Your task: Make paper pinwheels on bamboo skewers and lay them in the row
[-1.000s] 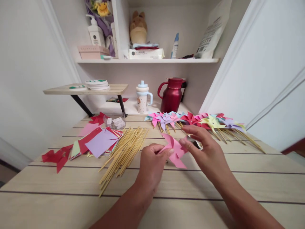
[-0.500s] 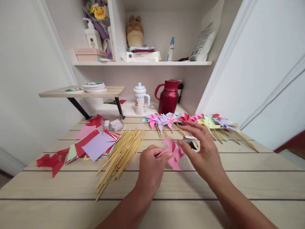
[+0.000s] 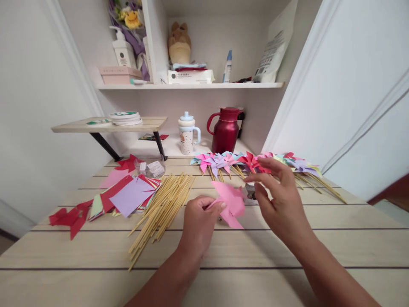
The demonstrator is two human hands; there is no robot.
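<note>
Pale slatted desk [image 3: 287,247] under white shelves. Left hand [image 3: 200,221] closed, pinching a pink pinwheel [image 3: 230,204] by its edge, held just above the desk near the middle. Right hand [image 3: 281,200] open, fingers spread and curled, hovering just right of the pinwheel, not touching it as far as can be told. Small silvery object [image 3: 251,192] on the desk between pinwheel and right hand (too blurred to name). Left of the hands, a bundle of sticks [image 3: 159,209] lying fanned out, and beside it a stack of paper squares [image 3: 128,196], purple on top, red scraps [image 3: 72,215] further left. Behind the hands, a row of finished pinwheels [image 3: 243,161] on sticks along the back edge. Further back, a red jug [image 3: 225,130] and a lidded cup [image 3: 187,133] against the wall. Up on the shelf [image 3: 191,85], a pump bottle [image 3: 122,49], a plush toy [image 3: 179,42] and a spray bottle [image 3: 227,66].
</note>
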